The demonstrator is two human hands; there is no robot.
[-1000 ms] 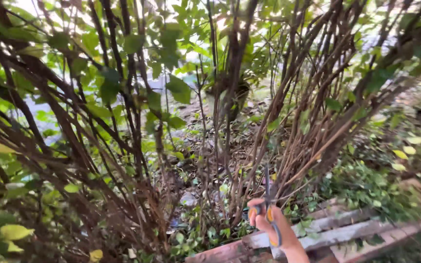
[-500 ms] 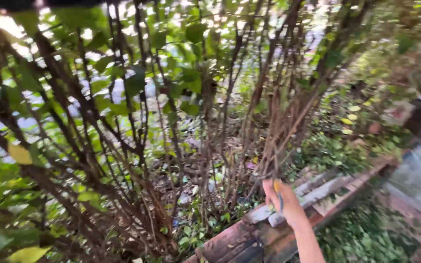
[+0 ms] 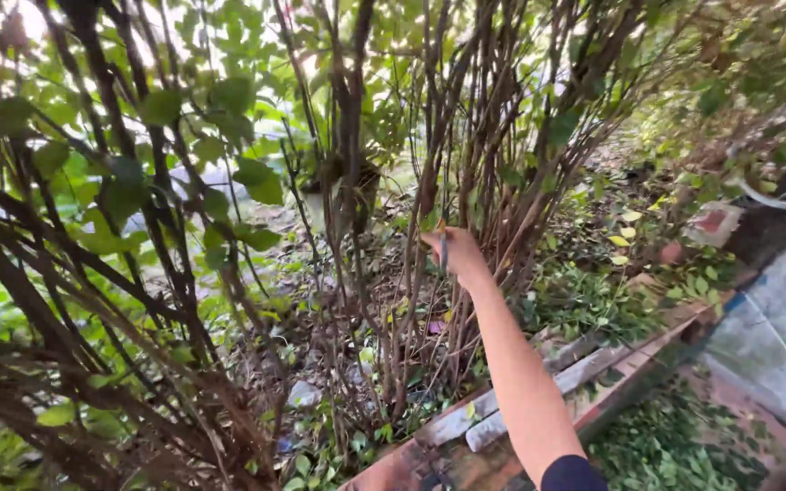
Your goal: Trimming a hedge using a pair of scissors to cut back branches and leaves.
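My right hand [image 3: 455, 253] is stretched forward into a shrub of thin brown stems [image 3: 429, 164]. It grips a pair of pruning shears [image 3: 443, 244] with yellow and blue handles, and the blades point up among the stems. My bare forearm [image 3: 511, 364] runs back to a dark sleeve at the bottom edge. My left hand is not in view.
Thick dark branches [image 3: 65, 273] with green leaves fill the left half. A low border of worn wooden planks [image 3: 520, 409] edges the bed. Cut leaves [image 3: 666, 445] lie on the ground at the lower right, beside a grey concrete slab [image 3: 784, 318].
My right hand has reached up and forward from near the planks into the stems, arm now extended. The view swung right, bringing the concrete slab into sight.
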